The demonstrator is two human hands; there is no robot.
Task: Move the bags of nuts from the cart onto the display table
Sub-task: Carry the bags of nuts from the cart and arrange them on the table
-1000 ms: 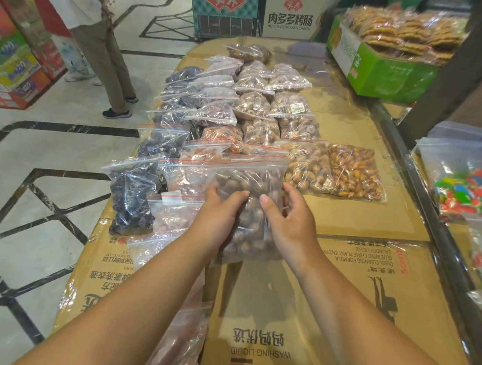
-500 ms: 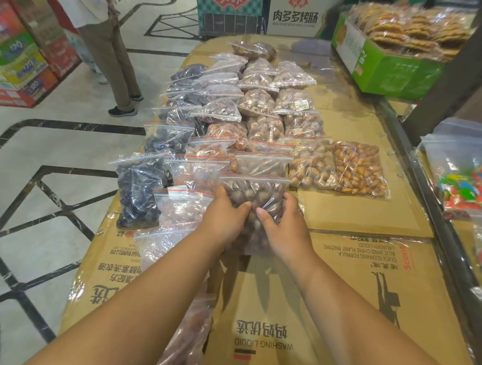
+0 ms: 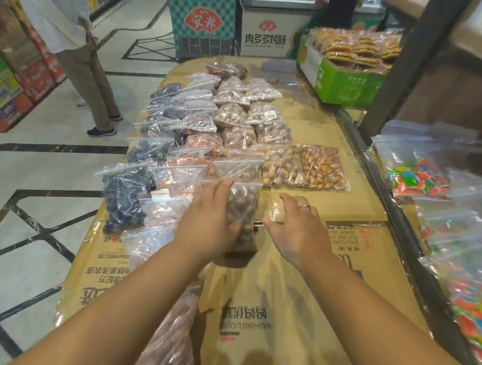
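Plastic film of the bag of nuts [image 3: 244,209] lies directly under the left hand [image 3: 213,215]. That hand is laid palm-down on the bag's left half with the fingers straight, pressing it and not clenched round it. The right hand [image 3: 297,226] is released, with fingers extended and relaxed, a ring [image 3: 304,207] on one finger, and nothing held. It sits over bare cardboard just beside the bag's right edge; whether its thumb touches the bag cannot be determined. The bag holds dark brown round nuts and lies flat on the cardboard-covered worktop [image 3: 358,205] at centre frame. Its zip end points away from the person and meets the neighbouring bag [image 3: 237,167] of the same column. Left of it lie bags of pale nuts [image 3: 175,176] and, further left, bags of dark dried fruit [image 3: 123,200]. At its upper right are two bags of tan and orange nuts [image 3: 320,166], apart from it. More bags run in rows toward the top of the frame. A bag with reddish-brown contents [image 3: 172,337] lies at lower centre, partly under the left forearm. The cart is not in view. Judged from this layout, the bag is already set down and is being flattened or squared into its column. The next move calls for lifting both hands straight up, so the slippery film is not dragged out of line, then turning to the cart for another bag. Free cardboard lies right of this bag and toward the near edge.
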